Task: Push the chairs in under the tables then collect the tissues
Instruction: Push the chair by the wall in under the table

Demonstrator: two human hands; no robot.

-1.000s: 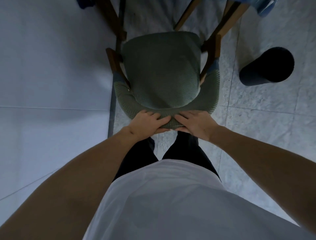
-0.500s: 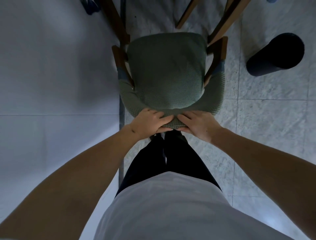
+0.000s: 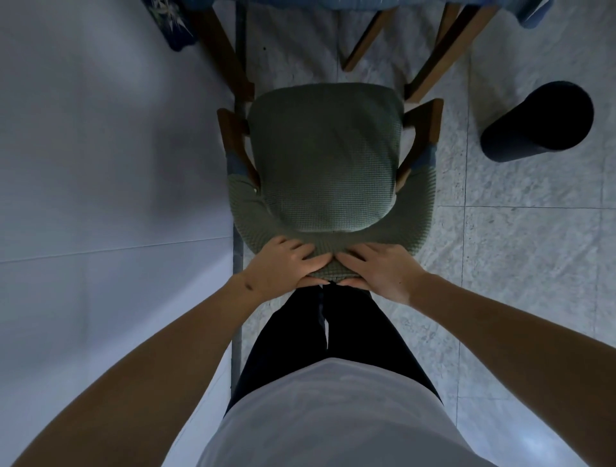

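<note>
A pale, smooth wall (image 3: 100, 166) fills the left side, flat and matte, with a thin seam running across it. Just beside it stands the chair (image 3: 326, 160), seen from above: its rounded seat and curved backrest wear a green knitted cover with a fine waffle texture, and dark wooden arms angle out on both sides. The front of the seat lies close to the slanted wooden legs of the table (image 3: 333, 4), whose blue edge shows at the top border. The left hand (image 3: 283, 268) grips the top of the backrest, fingers curled over the knit and thumb tucked under its rim; the right hand (image 3: 376, 270) holds the same rail right next to it, fingers spread across the fabric and thumb beneath. Both bare forearms reach down from a white shirt over dark trousers. On the speckled grey tiled floor (image 3: 516, 266), to the right and apart from the chair, stands a dark round bin (image 3: 536, 121).
</note>
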